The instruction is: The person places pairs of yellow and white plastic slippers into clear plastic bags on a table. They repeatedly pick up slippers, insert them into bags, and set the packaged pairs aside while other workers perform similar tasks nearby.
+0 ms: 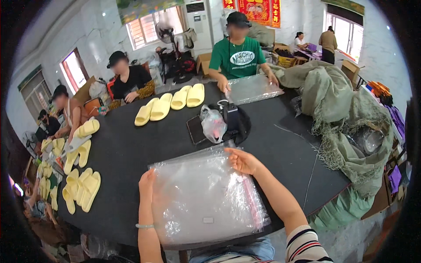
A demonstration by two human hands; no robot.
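Note:
A stack of clear plastic bags (201,201) lies on the black table (131,149) right in front of me. My left hand (148,182) rests on the stack's left edge, fingers together and flat. My right hand (242,161) touches the far right corner of the stack, fingers curled at the top bag's edge. Neither hand clearly lifts anything.
Yellow foam slippers lie in rows at the far middle (171,103) and along the left edge (81,188). A small plastic bag (213,125) and a dark device sit mid-table. A green net sack (342,118) heaps on the right. Across, a person in green handles another bag stack (252,87).

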